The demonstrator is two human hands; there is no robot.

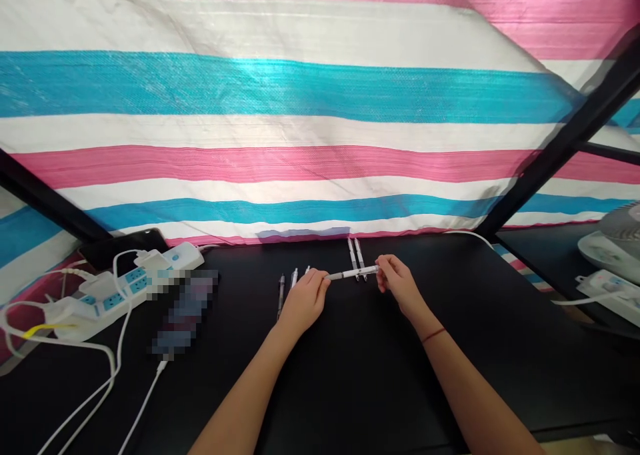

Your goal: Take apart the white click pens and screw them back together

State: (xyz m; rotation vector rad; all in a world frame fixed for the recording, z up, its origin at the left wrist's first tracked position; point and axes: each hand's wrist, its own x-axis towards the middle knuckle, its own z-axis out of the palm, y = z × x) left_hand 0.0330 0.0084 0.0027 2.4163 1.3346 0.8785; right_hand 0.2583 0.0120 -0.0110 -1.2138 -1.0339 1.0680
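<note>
A white pen with a grey grip (353,273) is held level above the black table between my two hands. My left hand (307,297) pinches its grey end, and my right hand (396,278) has its fingers closed at the white clip end. Just behind it, two white pens (356,252) lie side by side, pointing away from me. Left of my left hand lie a dark pen (281,294) and a white pen (295,276). The tip of another white pen (307,268) shows there, the rest hidden by my hand.
At left lie a white power strip (120,292) with plugs and cables, a black phone (123,247) and a blurred-out device (185,315) on a white cable. A striped sheet (300,128) hangs behind the black table (360,375). Another power strip (613,292) is at right.
</note>
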